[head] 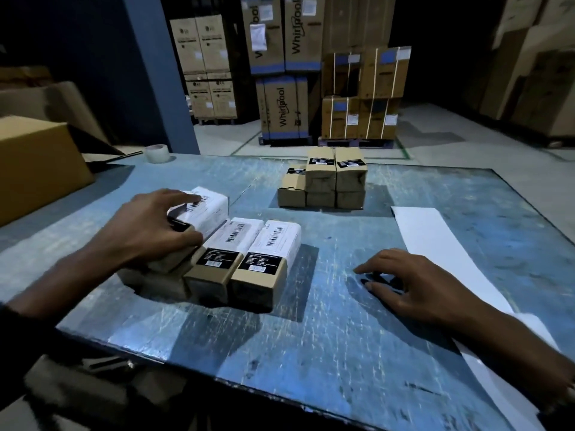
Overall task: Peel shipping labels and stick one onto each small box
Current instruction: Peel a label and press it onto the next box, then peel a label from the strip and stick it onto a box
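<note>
The blue table [357,353] carries two groups of small boxes: a near cluster of labelled boxes [242,253] at left of centre and, well apart toward the far edge, a stack of unlabelled boxes [323,181] showing bare brown card. A long white backing strip [435,244] lies at the right, running from the near right corner toward the far middle. The step in hand looks like seating a label: the left hand [155,231] grips the top box [202,213] of the near cluster, forefinger stretched along its white label [211,203], thumb curled against the side. These boxes lie with long axes pointing away and slightly right (black-printed ends toward the person). The right hand [413,284] rests on the table beside the strip, fingers spread, holding nothing. Next, probably, comes fetching a bare box and peeling a fresh label.
</note>
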Motion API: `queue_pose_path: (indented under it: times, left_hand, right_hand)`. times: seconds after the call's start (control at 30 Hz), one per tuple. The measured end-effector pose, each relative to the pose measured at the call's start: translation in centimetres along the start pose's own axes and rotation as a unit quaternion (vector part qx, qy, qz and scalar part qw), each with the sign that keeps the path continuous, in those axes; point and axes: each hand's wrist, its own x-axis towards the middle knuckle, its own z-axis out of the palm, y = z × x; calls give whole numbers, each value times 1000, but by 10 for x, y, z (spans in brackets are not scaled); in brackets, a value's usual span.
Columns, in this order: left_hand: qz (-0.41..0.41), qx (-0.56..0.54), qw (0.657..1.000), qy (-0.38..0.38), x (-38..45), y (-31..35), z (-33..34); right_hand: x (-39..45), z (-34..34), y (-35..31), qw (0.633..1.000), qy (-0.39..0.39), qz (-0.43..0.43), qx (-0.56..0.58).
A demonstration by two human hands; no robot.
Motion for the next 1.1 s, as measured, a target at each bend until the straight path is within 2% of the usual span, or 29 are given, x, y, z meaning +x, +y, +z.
queue_pose_path:
  times: [0.2, 0.4, 0.63, 0.8, 0.93, 1.1]
  left_hand:
    - [14, 18, 1000, -9, 2, -23, 14]
    - [-38, 21, 998, -55, 10, -28, 14]
    - [-53, 62, 993, -84, 18, -28, 22]
    - [-51, 49, 992, -100, 22, -23, 11]
    - [6, 75, 995, -64, 27, 5, 12]
    - [103, 39, 993, -43, 49, 80, 37]
  right_hand:
    - [0, 1, 4, 1000, -3, -1, -1]
    - [1, 2, 5, 1000, -7, 0, 5]
    - [2, 1, 6, 1000, -13, 9, 16]
    - [2, 1, 7, 999, -15, 19, 31]
    - [2, 2, 7, 999, -7, 26, 28]
    - [5, 3, 6, 999, -1, 36, 36]
